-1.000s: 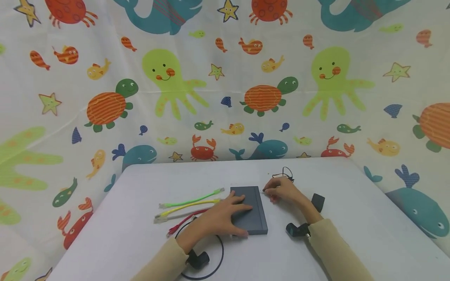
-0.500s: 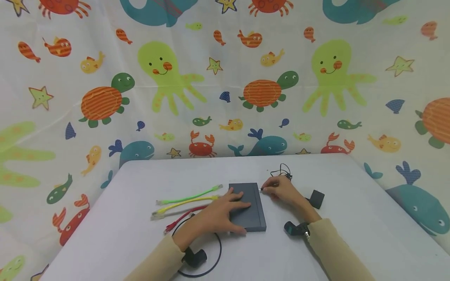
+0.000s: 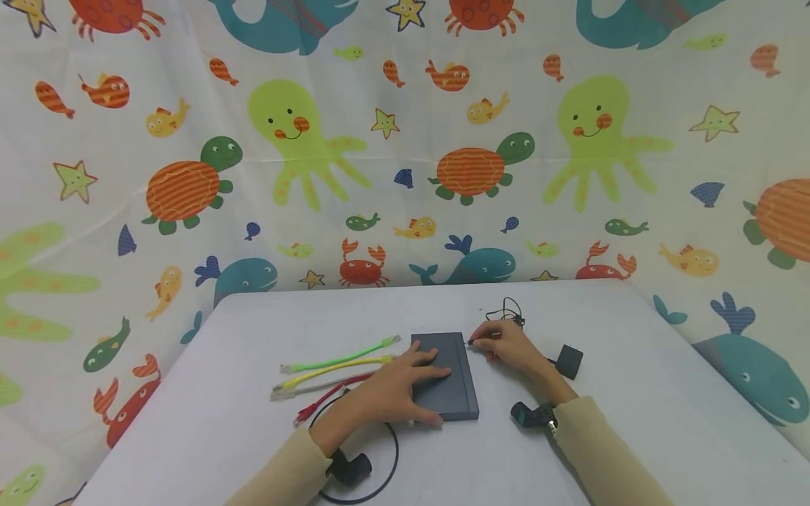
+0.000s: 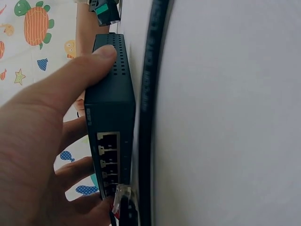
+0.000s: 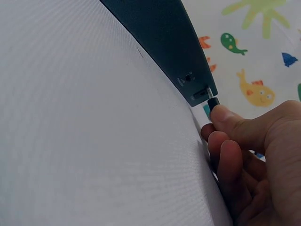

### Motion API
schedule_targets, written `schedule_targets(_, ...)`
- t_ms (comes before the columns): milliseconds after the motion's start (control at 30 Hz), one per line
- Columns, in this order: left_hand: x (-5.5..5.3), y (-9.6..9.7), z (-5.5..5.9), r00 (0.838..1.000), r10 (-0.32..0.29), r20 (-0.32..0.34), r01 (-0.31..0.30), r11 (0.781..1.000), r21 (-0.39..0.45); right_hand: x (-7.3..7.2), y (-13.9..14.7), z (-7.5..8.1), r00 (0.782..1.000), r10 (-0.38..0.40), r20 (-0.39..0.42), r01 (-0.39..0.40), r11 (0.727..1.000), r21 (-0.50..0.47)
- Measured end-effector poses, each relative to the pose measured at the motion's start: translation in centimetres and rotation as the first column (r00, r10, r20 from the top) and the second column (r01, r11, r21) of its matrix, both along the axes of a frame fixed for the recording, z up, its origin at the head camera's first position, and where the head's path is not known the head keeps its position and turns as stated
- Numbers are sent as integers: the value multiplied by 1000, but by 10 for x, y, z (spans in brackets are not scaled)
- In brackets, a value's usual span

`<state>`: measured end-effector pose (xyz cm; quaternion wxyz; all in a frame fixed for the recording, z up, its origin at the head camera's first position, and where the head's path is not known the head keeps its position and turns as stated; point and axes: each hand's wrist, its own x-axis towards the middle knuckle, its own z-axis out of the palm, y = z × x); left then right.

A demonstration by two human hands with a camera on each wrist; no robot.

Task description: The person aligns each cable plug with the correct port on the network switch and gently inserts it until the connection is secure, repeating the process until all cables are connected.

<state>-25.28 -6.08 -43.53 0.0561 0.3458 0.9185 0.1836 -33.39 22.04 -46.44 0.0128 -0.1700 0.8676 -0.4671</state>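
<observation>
A dark grey network switch (image 3: 457,393) lies flat on the white table. My left hand (image 3: 395,386) rests over it with fingers spread on top and the thumb against the near side. In the left wrist view that thumb (image 4: 96,63) lies on the vented side, and a row of ports (image 4: 109,160) shows. My right hand (image 3: 511,348) pinches a black power plug (image 5: 213,102) between thumb and fingers at the right side of the switch. The plug's metal tip points at the socket by the far corner; whether it has entered, I cannot tell.
Left of the switch lie green (image 3: 342,357), yellow (image 3: 335,370), grey (image 3: 316,387) and red (image 3: 316,409) network cables. A black cable (image 3: 397,457) loops under the left forearm. A power adapter (image 3: 569,361) lies beyond the right wrist; thin black cord (image 3: 517,316) is bunched behind the right hand.
The right hand has edged the plug left toward the switch, and its tip shows less. The left hand keeps its place on the switch. The head view has shifted slightly.
</observation>
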Motion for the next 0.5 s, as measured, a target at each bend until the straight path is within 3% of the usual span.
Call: schedule_targets(500, 0, 0, -2, 1000, -6, -23, 5, 1000, -5, 0, 0, 0, 999, -14, 36, 15, 1000, -23)
